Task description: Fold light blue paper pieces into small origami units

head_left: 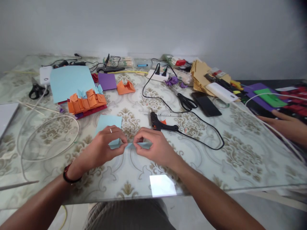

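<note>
My left hand [109,143] and my right hand [153,145] face each other above the table, thumbs and forefingers pinched on a light blue piece of paper [130,145]. Only a narrow strip of it shows between the fingertips; the rest is hidden by my hands. Partly behind my left hand lies a light blue paper square [111,121]. A black glue gun [160,123] rests just beyond my right hand, with a bit of orange paper beside it. Folded orange paper pieces [87,100] stand in a cluster farther left.
Black scissors [187,101] and a phone [206,103] lie to the right, near the glue gun's looping cable [211,127]. A white power strip [158,75] sits at the back. Another person's hand [285,124] is at the right edge. White cable [78,127] coils at left.
</note>
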`<state>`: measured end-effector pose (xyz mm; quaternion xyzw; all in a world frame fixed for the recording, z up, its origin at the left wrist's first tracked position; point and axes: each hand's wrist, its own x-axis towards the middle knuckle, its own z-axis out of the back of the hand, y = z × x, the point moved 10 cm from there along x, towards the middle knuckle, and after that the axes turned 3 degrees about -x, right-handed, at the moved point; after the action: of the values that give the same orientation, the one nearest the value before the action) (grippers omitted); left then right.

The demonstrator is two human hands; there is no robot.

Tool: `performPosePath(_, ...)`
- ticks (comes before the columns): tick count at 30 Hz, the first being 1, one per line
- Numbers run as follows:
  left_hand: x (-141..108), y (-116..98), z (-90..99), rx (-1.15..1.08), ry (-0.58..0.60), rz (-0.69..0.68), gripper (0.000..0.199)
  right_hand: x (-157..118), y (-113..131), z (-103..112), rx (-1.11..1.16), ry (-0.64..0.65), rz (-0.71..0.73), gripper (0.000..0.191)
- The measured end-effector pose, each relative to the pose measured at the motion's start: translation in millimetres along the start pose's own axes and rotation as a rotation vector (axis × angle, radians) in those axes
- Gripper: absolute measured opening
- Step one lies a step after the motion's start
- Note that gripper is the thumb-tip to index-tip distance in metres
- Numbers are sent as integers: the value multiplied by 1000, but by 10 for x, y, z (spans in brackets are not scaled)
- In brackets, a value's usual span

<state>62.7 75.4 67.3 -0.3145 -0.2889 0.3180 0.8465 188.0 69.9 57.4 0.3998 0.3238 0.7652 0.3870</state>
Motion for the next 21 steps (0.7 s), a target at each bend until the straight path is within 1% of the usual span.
performPosePath(5, -11, 57, -52, -5, 50, 44, 13, -5, -24, -12, 22, 14, -19, 17)
performPosePath(8, -15, 74, -16, -27, 35, 75, 15, 5, -44, 22, 34, 10, -41, 18)
performPosePath(12, -22, 106, 83, -30, -5, 117, 16, 25, -84, 113, 38, -18, -85, 14)
performPosePath(16, -33, 176, 207, -43, -11, 150, 16, 39, -104, 228, 57, -47, -104, 14)
performPosePath(19, -47, 272, 340, -88, -30, 178, 13, 46, -160, 341, 63, -72, -134, 11)
performPosePath(21, -56, 341, 471, -133, -96, 195, 8, 48, -222, 433, 56, -105, -164, 9)
